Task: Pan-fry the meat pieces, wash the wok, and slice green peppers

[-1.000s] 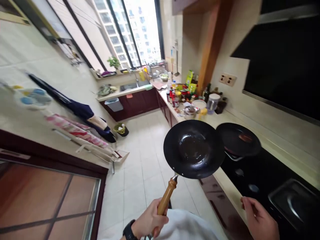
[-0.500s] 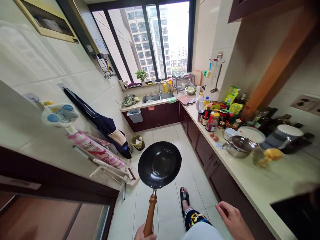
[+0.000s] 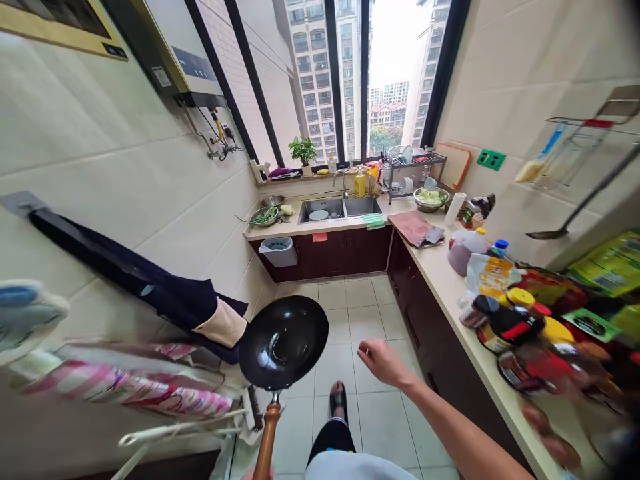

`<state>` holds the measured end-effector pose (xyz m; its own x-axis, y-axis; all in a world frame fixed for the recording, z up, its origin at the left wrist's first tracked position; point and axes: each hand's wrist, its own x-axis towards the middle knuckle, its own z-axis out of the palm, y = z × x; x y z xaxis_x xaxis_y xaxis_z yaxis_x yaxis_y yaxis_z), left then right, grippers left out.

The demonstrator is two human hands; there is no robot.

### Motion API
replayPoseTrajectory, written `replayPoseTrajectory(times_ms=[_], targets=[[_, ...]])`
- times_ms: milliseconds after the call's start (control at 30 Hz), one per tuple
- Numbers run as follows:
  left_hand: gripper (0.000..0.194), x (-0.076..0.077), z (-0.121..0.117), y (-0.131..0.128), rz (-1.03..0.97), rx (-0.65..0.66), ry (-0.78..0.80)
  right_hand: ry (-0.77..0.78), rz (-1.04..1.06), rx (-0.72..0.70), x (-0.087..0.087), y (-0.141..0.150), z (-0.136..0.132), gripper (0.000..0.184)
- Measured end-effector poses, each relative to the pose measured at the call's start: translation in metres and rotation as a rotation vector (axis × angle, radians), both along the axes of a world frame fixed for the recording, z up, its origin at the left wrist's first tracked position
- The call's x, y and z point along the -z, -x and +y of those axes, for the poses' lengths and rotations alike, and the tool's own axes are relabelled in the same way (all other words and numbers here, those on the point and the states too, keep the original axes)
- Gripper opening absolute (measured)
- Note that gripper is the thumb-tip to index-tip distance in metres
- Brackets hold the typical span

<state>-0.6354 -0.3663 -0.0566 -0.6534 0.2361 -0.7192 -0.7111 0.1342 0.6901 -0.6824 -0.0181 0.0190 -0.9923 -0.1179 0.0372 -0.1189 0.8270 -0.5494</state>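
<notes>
A black carbon-steel wok [image 3: 283, 341] hangs in the air above the tiled floor, its inside facing up toward me. My left hand [image 3: 257, 475] shows only as a sliver at the bottom edge, gripping the wok's turned wooden handle [image 3: 267, 440]. Most of that hand lies out of the picture. My right hand [image 3: 383, 361] reaches forward over the floor to the right of the wok, holding nothing and touching nothing.
A cream L-shaped countertop [image 3: 463, 313] runs along the right, crowded with sauce bottles and packets. A steel double sink [image 3: 320, 211] stands ahead below the window. An apron and towel [image 3: 220, 325] hang on the left wall beside the wok.
The view has swung left and up, taking the stove out of sight. My right hand has moved forward and away from the counter. The wok stays in my left hand.
</notes>
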Motion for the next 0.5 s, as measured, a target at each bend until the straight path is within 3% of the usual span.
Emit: replayPoseTrajectory(times_ms=[100, 167, 300, 400, 500], targets=[[0.052, 0.017, 0.004, 0.074, 0.039, -0.024, -0.055, -0.014, -0.007, 0.024, 0.015, 0.102, 0.022, 0.024], [0.055, 0.020, 0.015, 0.141, 0.120, -0.065, -0.129, -0.014, -0.054, 0.075, 0.029, 0.153, 0.046, 0.026], [0.062, 0.003, 0.053, 0.308, 0.179, -0.079, -0.211, 0.074, -0.180, 0.215, 0.051, 0.219, 0.102, 0.030], [0.059, -0.011, 0.086, 0.435, 0.204, -0.048, -0.227, 0.239, -0.238, 0.351, 0.067, 0.261, 0.143, 0.034], [0.055, -0.011, 0.123, 0.550, 0.242, -0.046, -0.256, 0.448, -0.315, 0.469, 0.089, 0.327, 0.189, 0.038]])
